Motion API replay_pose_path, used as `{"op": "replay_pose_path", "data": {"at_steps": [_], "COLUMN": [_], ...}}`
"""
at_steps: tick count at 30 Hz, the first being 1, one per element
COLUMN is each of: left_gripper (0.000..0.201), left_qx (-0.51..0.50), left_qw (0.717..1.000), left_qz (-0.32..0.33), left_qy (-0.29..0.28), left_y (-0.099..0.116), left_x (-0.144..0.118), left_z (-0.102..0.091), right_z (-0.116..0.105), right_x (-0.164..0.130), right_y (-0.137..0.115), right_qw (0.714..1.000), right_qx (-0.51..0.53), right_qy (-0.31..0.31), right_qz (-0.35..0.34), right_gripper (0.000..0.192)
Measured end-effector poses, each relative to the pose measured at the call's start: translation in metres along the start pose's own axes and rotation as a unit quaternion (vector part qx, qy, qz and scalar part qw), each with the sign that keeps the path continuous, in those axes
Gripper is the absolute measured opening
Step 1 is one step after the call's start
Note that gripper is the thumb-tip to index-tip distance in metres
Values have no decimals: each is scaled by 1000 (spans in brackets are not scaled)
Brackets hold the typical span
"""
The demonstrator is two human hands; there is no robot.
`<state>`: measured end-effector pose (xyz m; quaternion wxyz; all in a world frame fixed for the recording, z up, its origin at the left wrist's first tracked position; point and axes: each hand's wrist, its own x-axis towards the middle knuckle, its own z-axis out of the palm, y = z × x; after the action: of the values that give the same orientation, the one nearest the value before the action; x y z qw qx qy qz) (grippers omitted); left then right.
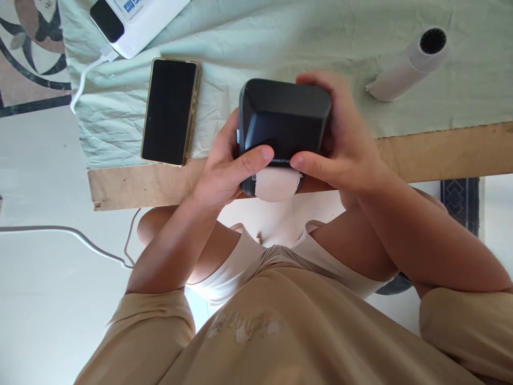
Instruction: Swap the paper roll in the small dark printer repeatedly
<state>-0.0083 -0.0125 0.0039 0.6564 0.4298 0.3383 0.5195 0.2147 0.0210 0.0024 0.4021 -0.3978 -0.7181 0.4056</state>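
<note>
Both hands hold a black label printer [286, 125] over the front edge of the table. A white strip of paper [276, 184] curls out of its near end, below partly covered lettering. My left hand [230, 163] grips the left side, thumb on top. Wrapped round the right side is my right hand [340, 139], its thumb also pressed on top near the lettering. The undersides of the printer and most fingers are hidden. On the cloth to the right lies a white roll [404, 75] with a dark hollow end and a torn-looking edge.
Left of the hands a phone [170, 112] with a dark screen lies on the green cloth [256, 37]. Behind it is a white power bank [140, 21] with a white cable [82, 80] hanging off the table. The bare wooden edge [144, 184] runs in front.
</note>
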Motion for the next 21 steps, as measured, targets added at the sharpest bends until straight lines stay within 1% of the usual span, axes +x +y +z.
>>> {"op": "replay_pose_path", "data": {"at_steps": [2, 4, 6, 8, 12, 17, 21], "left_gripper": [38, 39, 38, 38, 41, 31, 24], "left_qx": [10, 16, 14, 1, -35, -63, -66], "left_qw": [999, 997, 995, 996, 997, 995, 996], "left_qz": [-35, -66, -81, -77, -60, -60, -54], "left_qy": [29, 40, 48, 53, 43, 42, 38], "left_y": [10, 17, 20, 19, 12, 11, 10], "left_x": [-3, -3, -2, -1, 3, 5, 2], "left_z": [10, 16, 18, 16, 11, 13, 12], "right_z": [1, 0, -1, -2, -1, 0, -1], "right_x": [0, 0, 0, 0, 0, 0, -1], "right_y": [4, 5, 5, 4, 5, 4, 3], "right_qw": [1000, 999, 999, 999, 999, 998, 998], "right_qx": [20, 32, 31, 19, -9, -40, -49], "right_qy": [-21, -30, -32, -34, -32, -35, -37], "right_qz": [-5, -7, -5, -3, 3, 16, 19], "right_gripper": [105, 103, 101, 100, 95, 84, 82]}}
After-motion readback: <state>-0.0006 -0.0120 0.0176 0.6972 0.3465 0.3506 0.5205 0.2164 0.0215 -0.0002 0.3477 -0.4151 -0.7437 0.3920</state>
